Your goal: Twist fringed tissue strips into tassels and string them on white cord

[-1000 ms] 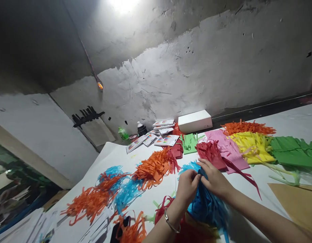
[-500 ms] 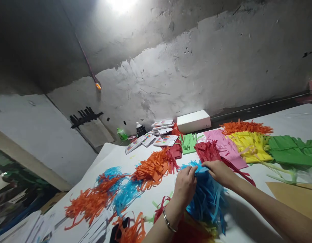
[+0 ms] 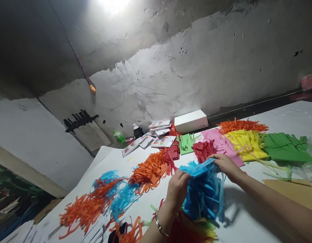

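Observation:
Between my two hands stretches the top band of a blue paper tassel (image 3: 202, 194), its cut strips hanging down over the table. My left hand (image 3: 176, 189), with a silver bracelet at the wrist, pinches the band's left end. At the right end, my right hand (image 3: 225, 165) grips the same band with bent fingers. Red and yellow fringed paper (image 3: 188, 229) lies under the blue strips, partly hidden by my left forearm. Just beyond the band sits a dark red fringed bundle (image 3: 204, 151).
Orange fringe (image 3: 149, 170) and loose blue strips (image 3: 124, 199) lie to the left. Pink (image 3: 221, 143), yellow (image 3: 247, 143) and green (image 3: 285, 146) fringed stacks are at the right. Near the wall stand a white box (image 3: 191, 122), printed packets (image 3: 163, 141) and a bottle (image 3: 138, 131).
My hands have moved apart, so the blue band is drawn out wider between them. The right hand is higher than the left. The view has shifted slightly.

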Demonstrator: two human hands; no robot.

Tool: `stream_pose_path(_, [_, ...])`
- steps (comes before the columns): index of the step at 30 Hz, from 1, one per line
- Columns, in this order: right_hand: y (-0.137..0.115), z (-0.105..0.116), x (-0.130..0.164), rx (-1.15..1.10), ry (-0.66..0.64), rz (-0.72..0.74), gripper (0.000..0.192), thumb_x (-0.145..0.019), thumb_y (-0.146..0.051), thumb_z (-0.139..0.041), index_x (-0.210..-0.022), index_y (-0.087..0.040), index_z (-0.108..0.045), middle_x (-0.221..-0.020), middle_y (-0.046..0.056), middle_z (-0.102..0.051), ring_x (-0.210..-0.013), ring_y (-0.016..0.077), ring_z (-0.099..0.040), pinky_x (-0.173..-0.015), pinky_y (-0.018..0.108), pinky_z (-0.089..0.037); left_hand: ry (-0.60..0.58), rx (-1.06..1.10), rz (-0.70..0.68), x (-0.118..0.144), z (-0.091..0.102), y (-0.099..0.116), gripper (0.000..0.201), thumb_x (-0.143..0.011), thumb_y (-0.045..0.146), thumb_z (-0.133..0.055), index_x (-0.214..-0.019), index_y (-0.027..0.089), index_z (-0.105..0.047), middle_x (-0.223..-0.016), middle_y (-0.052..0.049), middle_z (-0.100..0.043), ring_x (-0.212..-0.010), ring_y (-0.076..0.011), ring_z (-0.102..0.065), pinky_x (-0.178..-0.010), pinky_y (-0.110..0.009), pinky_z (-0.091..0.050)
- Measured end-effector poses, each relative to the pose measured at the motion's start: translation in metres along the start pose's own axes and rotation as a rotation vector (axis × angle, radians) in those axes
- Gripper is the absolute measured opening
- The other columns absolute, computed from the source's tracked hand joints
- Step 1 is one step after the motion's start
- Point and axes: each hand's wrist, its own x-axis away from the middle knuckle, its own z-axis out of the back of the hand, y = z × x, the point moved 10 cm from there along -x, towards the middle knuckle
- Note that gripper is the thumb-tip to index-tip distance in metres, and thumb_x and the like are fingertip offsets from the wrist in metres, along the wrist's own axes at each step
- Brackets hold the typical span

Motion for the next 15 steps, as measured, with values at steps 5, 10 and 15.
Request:
stream_pose_path(5, [0.000,0.020,0.001,-0.037,0.088,0.017,0.025,-0.100,-0.037,-0.062,-0.110,-0.014,-0.066,-0.099,0.004,-0.069,-0.077,0.0142,-0.066,-0.068,0.030,-0.057,-0.033,0.085,0.087,-0.007,0.014,0.009,0.009,-0.099,0.019,-0.051,-0.100,0.020,-0.060,-0.099,-0.010,-0.068,-0.092,-0.0207,-0.067,-0.079,-0.032,-0.056])
stream_pose_path(10, [-0.017,0.006,0.012,-0.011,0.069,0.080,0.023,-0.099,-0.035,-0.064,-0.109,-0.014,-0.067,-0.104,0.005,-0.069,-0.086,0.0171,-0.068,-0.078,0.036,-0.058,-0.178,-0.065,0.095,-0.014,-0.023,0.039,0.020,-0.089,0.020,-0.066,-0.108,0.021,-0.064,-0.101,-0.011,-0.070,-0.093,-0.0290,-0.063,-0.084,-0.046,-0.051])
stream_pose_path(15, [-0.018,0.017,0.011,0.016,0.105,0.080,0.022,-0.098,-0.033,-0.065,-0.111,-0.015,-0.067,-0.110,0.006,-0.069,-0.094,0.0189,-0.067,-0.083,0.038,-0.058,-0.168,-0.084,0.112,-0.020,-0.026,0.035,0.018,-0.088,0.006,-0.060,-0.084,0.022,-0.068,-0.082,-0.006,-0.072,-0.080,-0.0263,-0.063,-0.080,-0.045,-0.047])
